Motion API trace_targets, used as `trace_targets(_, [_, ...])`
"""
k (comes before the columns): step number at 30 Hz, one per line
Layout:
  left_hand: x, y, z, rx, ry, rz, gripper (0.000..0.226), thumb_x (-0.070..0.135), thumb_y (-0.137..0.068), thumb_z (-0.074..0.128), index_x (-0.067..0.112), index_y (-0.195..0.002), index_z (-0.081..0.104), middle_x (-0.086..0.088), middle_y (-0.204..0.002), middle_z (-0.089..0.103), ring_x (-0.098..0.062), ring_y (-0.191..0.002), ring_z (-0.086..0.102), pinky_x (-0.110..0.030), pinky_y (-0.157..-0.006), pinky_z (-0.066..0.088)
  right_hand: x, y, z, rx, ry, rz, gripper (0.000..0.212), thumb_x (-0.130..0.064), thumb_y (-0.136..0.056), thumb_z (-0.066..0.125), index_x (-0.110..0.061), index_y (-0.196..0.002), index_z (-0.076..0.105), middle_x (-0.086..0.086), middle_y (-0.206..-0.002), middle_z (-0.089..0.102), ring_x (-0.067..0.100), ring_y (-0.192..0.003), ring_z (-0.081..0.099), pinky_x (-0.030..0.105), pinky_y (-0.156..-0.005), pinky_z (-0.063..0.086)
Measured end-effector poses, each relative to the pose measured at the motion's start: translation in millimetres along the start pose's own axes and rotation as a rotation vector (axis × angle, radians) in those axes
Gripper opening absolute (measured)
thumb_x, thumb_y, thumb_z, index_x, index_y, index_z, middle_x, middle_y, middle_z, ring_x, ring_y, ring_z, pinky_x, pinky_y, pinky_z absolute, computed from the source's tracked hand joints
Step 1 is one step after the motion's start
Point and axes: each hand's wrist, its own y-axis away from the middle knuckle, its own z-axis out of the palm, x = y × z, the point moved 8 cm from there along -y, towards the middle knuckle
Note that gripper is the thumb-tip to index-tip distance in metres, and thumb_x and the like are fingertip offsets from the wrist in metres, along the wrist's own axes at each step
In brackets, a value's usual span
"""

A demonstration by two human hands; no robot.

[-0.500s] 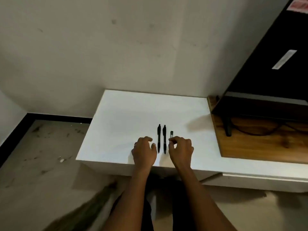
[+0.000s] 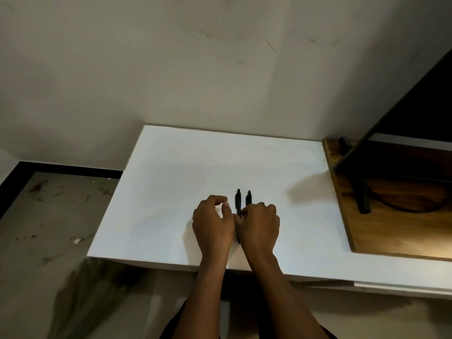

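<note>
Beside the pens (image 2: 238, 201), curled hands (image 2: 213, 223) (image 2: 259, 225)

Black pens (image 2: 238, 201) parallel, flat on white table (image 2: 171, 192).

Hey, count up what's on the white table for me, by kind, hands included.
Pens: 2, black
Hands: 2
Small dark piece: 1, mostly hidden behind the right hand
Total: 5
</note>
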Motion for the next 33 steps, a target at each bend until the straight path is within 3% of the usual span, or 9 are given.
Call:
trace_targets(6, [-11, 9, 1, -0.095, 0.002, -0.043, 0.018, 0.016, -0.095, 0.061, 0.013, -0.109, 0.071, -0.001, -0.110, 0.073, -0.020, -0.107, 0.064, -0.033, -0.092, 0.050, 6, 11, -2, -0.019, -0.110, 0.114, 0.026, -0.032, -0.086, 0.063, -0.014, -0.070, 0.071, 0.003, -0.075, 0.067, 0.021, -0.095, 0.055, 0.030, -0.068, 0.043])
trace_targets(11, [-13, 23, -6, -0.176, 0.023, -0.101, 0.023, 0.023, -0.098, 0.058, 0.013, -0.116, 0.068, -0.004, -0.113, 0.073, -0.019, -0.103, 0.066, -0.023, -0.080, 0.043, 7, 29, -30, 0.038, -0.346, 0.088, 0.019, -0.032, -0.079, 0.069, -0.017, -0.076, 0.078, -0.005, -0.073, 0.072, 0.017, -0.091, 0.058, 0.028, -0.061, 0.040])
trace_targets(13, [-7, 29, -14, -0.221, 0.140, -0.144, 0.023, 0.026, -0.099, 0.057, 0.014, -0.114, 0.069, -0.003, -0.110, 0.074, -0.019, -0.101, 0.068, -0.026, -0.082, 0.046, 6, 41, -46, 0.054, -0.442, 0.078, 0.016, -0.032, -0.076, 0.070, -0.018, -0.073, 0.078, -0.007, -0.069, 0.072, 0.017, -0.082, 0.064, 0.028, -0.065, 0.047])
trace_targets(16, [8, 41, -25, -0.303, 0.354, -0.229, 0.024, 0.030, -0.099, 0.056, 0.016, -0.113, 0.069, 0.001, -0.100, 0.076, -0.013, -0.092, 0.071, -0.038, -0.089, 0.055, 9, 63, -66, 0.069, -0.506, 0.057, 0.012, -0.033, -0.073, 0.071, -0.025, -0.067, 0.074, -0.015, -0.061, 0.067, 0.006, -0.067, 0.064, 0.018, -0.059, 0.040])
trace_targets(19, [25, 58, -36, -0.403, 0.512, -0.245, 0.030, 0.040, -0.098, 0.057, 0.017, -0.112, 0.072, 0.000, -0.105, 0.077, -0.013, -0.099, 0.072, -0.036, -0.084, 0.056, 20, 91, -76, 0.053, -0.592, 0.085, 0.010, -0.037, -0.070, 0.072, -0.028, -0.064, 0.073, -0.019, -0.056, 0.067, -0.004, -0.059, 0.063, 0.015, -0.056, 0.040])
trace_targets(22, [34, 77, -42, -0.487, 0.621, -0.228, 0.024, 0.035, -0.098, 0.060, 0.019, -0.103, 0.076, -0.002, -0.104, 0.079, -0.015, -0.101, 0.073, -0.038, -0.085, 0.057, 25, 113, -76, -0.075, -0.857, 0.094, 0.011, -0.033, -0.072, 0.076, -0.022, -0.072, 0.077, -0.009, -0.066, 0.076, 0.003, -0.066, 0.072, 0.020, -0.061, 0.053])
trace_targets(27, [29, 110, -48, -0.513, 0.839, -0.284, 0.016, 0.030, -0.093, 0.067, 0.020, -0.098, 0.079, -0.001, -0.092, 0.078, -0.015, -0.087, 0.074, -0.033, -0.070, 0.059, 27, 146, -81, -0.227, -1.240, 0.143, 0.009, -0.023, -0.085, 0.075, -0.015, -0.084, 0.080, 0.006, -0.077, 0.079, 0.008, -0.068, 0.072, 0.012, -0.057, 0.049])
trace_targets(30, [20, 116, -49, -0.488, 0.877, -0.315, 0.016, 0.028, -0.089, 0.071, 0.016, -0.098, 0.074, -0.003, -0.094, 0.079, -0.016, -0.089, 0.076, -0.036, -0.078, 0.056, 39, 152, -76, -0.242, -1.298, 0.227, 0.011, -0.029, -0.085, 0.076, -0.020, -0.090, 0.081, 0.003, -0.082, 0.080, 0.010, -0.076, 0.069, 0.027, -0.069, 0.050])
trace_targets(33, [12, 113, -49, -0.447, 0.849, -0.321, 0.014, 0.028, -0.089, 0.072, 0.017, -0.097, 0.070, -0.004, -0.099, 0.080, -0.015, -0.097, 0.075, -0.038, -0.084, 0.053, 44, 146, -78, -0.244, -1.261, 0.220, 0.017, -0.034, -0.085, 0.076, -0.020, -0.094, 0.080, 0.000, -0.084, 0.080, 0.013, -0.083, 0.067, 0.030, -0.072, 0.047])
